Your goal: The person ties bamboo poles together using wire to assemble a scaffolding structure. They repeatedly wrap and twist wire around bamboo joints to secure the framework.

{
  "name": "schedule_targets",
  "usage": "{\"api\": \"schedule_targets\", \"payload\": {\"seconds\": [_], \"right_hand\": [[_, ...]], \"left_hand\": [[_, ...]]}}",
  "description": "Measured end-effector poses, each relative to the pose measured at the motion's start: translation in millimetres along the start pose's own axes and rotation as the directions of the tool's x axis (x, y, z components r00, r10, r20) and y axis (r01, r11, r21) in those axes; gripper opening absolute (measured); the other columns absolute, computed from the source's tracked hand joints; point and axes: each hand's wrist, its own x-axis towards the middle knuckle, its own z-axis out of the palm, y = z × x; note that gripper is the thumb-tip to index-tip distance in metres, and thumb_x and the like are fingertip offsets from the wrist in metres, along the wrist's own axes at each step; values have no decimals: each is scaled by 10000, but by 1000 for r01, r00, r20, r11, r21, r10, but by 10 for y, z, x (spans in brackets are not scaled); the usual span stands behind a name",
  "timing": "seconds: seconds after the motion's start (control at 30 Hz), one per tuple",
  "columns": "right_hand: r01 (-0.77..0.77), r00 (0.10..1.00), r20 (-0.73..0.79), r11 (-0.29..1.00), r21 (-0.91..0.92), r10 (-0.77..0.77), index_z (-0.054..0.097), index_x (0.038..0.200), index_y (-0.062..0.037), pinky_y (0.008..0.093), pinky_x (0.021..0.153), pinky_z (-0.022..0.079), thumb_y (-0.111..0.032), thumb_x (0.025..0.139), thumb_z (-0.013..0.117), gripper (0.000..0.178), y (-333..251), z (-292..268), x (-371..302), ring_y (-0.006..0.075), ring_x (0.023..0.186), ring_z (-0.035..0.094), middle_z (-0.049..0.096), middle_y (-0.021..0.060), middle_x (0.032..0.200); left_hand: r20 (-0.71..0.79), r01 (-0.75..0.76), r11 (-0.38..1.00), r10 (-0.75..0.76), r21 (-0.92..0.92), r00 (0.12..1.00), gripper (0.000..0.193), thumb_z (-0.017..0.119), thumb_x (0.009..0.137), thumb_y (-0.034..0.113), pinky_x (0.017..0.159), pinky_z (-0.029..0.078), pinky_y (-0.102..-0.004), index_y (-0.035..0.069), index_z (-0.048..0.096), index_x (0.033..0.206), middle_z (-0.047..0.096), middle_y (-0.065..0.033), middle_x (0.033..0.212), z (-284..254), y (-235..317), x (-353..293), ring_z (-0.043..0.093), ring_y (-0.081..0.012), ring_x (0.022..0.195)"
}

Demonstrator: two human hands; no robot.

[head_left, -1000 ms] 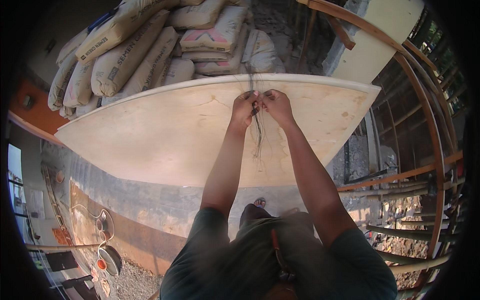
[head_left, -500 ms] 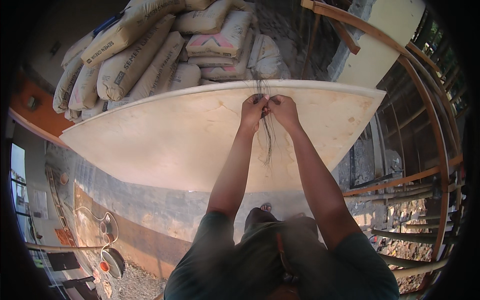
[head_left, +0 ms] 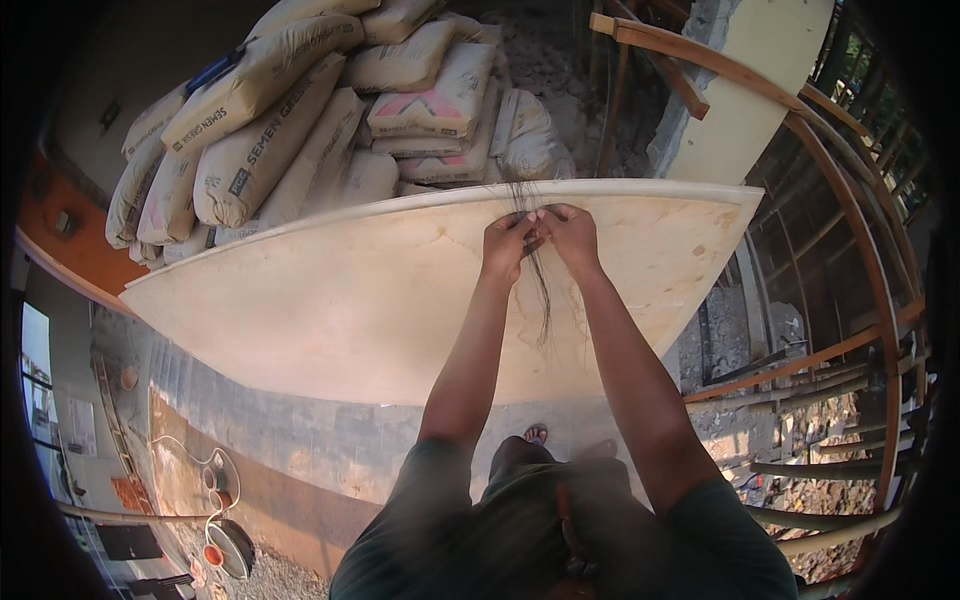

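Note:
Both my hands meet over the far part of a large pale plywood sheet (head_left: 370, 300). Between them runs a bundle of thin dark wires (head_left: 543, 285), its loose ends sticking out past the sheet's far edge and trailing down below my hands. My left hand (head_left: 508, 246) is closed round the bundle. My right hand (head_left: 568, 236) is pinched at the same spot, its fingertips touching those of the left. Exactly which strands the right fingers grip is too small to make out.
Stacked paper cement bags (head_left: 270, 130) rise behind the sheet's far edge. Wooden framing (head_left: 730, 60) and bamboo poles (head_left: 830, 470) stand on the right. At lower left are a round basin (head_left: 232, 550), buckets and a hose on the floor.
The whole view has shifted slightly, so the sheet and bags sit lower. My hands stay together at the wire bundle, with the right fingers a little more drawn in over the left.

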Motion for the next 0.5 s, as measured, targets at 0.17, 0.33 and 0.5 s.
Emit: {"api": "schedule_targets", "payload": {"seconds": [0.17, 0.33, 0.5], "right_hand": [[-93, 996, 29, 970, 223, 88, 714, 856, 30, 259, 596, 488, -121, 897, 667, 163, 15, 78, 59, 113, 629, 622, 692, 56, 713], [-98, 990, -72, 963, 253, 120, 658, 949, -4, 256, 576, 472, -137, 969, 593, 149, -28, 111, 104, 97, 662, 603, 673, 46, 811], [-53, 961, -236, 937, 347, 141, 600, 1073, -31, 248, 564, 434, -150, 1025, 482, 175, -275, -336, -34, 72, 638, 514, 578, 2, 771]], "left_hand": [[-13, 21, 999, -21, 33, 1000, 129, 625, 966, 144, 773, 603, -350, 17, 622, 944, 617, -39, 856, -41, 9, 44, 612, -137, 787], [-25, 21, 999, -22, -36, 999, 122, 599, 981, 153, 772, 600, -374, 34, 600, 952, 608, -43, 842, -31, 25, 23, 617, -152, 774], [-76, -15, 998, 11, -59, 997, 112, 505, 1022, 166, 749, 576, -402, 63, 512, 977, 526, -16, 759, -40, 8, 44, 555, -140, 691]]}}
